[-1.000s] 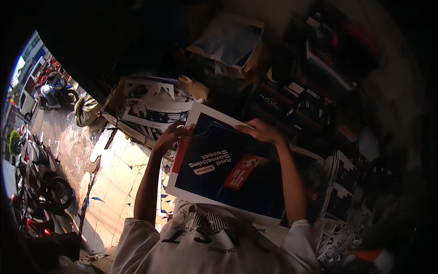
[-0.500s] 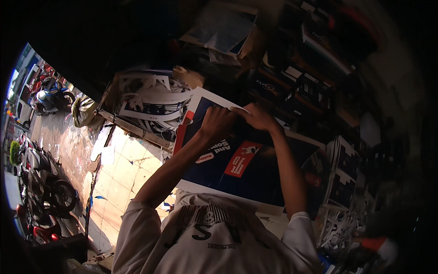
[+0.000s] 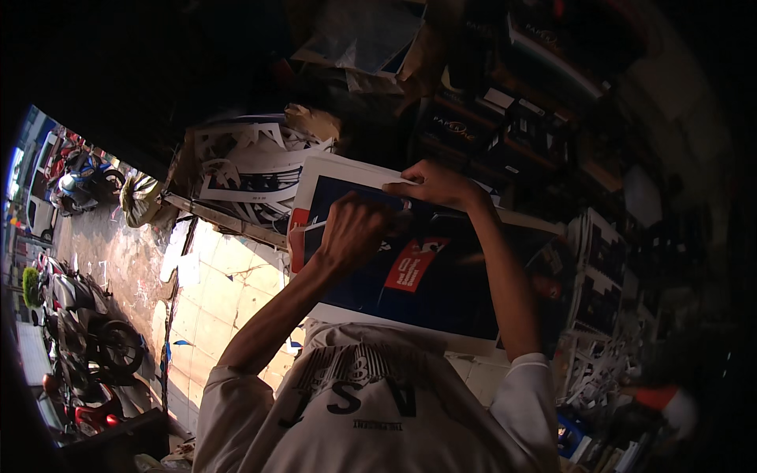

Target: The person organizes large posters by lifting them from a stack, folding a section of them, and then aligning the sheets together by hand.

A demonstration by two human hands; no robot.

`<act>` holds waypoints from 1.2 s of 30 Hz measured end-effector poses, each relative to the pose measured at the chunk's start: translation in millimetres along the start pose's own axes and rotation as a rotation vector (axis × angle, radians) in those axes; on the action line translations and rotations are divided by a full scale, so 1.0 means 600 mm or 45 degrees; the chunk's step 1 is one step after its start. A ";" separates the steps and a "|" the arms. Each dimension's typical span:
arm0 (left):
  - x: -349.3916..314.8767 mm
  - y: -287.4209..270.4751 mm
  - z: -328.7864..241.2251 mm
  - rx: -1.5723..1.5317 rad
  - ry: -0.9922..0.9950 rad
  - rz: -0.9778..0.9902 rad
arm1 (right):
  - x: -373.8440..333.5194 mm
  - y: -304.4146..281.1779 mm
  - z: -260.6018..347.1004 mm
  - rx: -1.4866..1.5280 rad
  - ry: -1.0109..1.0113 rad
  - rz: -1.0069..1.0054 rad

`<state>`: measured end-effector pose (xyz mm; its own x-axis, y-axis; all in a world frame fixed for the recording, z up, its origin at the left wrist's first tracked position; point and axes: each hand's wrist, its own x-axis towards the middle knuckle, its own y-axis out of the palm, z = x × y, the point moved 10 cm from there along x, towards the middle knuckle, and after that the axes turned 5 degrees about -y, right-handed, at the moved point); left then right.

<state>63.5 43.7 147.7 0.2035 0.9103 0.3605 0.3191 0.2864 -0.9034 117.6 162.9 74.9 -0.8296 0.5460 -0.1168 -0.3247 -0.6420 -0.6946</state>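
A large printed sheet (image 3: 461, 288), dark blue with a red panel, white lettering and a white margin, lies on a stack in front of my body. My left hand (image 3: 352, 229) is closed in a fist over its left part. What the fist holds, if anything, is hidden; a thin pale strip shows beside the knuckles. At the sheet's far edge my right hand (image 3: 432, 183) is closed, fingers and thumb bent around the white margin. The right forearm crosses over the sheet's right part.
A crate (image 3: 225, 224) full of white paper offcuts stands at the far left. Dark cartons (image 3: 457, 126) are stacked beyond the sheet. To the right are more printed sheets (image 3: 603, 244) and a heap of shredded paper (image 3: 595, 369). Parked motorcycles (image 3: 95, 327) line the bright street at left.
My left hand has moved nearer to me and leftward, away from the far edge. The right hand stays at the margin, slightly farther out. The view has shifted a little.
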 end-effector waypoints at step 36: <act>-0.016 0.059 0.016 0.160 -0.074 0.336 | 0.034 0.004 -0.044 -0.206 0.034 -0.158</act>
<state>64.0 47.8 109.9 0.2098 0.9728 0.0985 0.1447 0.0687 -0.9871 111.7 186.9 51.8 -0.7750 0.6307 -0.0405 -0.3447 -0.4755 -0.8094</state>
